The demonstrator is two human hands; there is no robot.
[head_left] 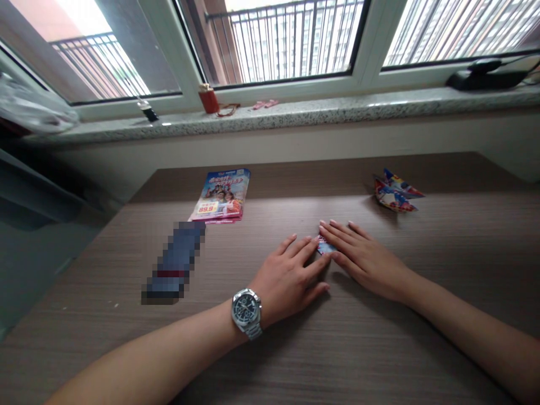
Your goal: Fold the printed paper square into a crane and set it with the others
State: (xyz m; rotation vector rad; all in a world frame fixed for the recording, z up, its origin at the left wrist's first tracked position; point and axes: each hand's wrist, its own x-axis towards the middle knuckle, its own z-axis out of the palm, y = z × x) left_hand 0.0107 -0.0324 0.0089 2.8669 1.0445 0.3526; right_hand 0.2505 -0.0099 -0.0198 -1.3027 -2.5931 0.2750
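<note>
A small folded piece of printed paper (325,246) lies flat on the wooden table (270,349), mostly covered by my fingers. My left hand (291,275), with a metal watch (246,309) on its wrist, rests on the table with its fingers stretched out, the tips touching the paper's left and near edges. From the right, my right hand (363,256) lies over the paper with its fingers extended and pressing flat. How the paper is folded beneath the hands is hidden.
A stack of printed flyers (223,194) lies at the back left, with a blurred dark object (175,261) nearer me. A folded paper figure (396,192) stands at the back right. The windowsill (320,112) holds a red case (208,99) and a black power strip (485,79).
</note>
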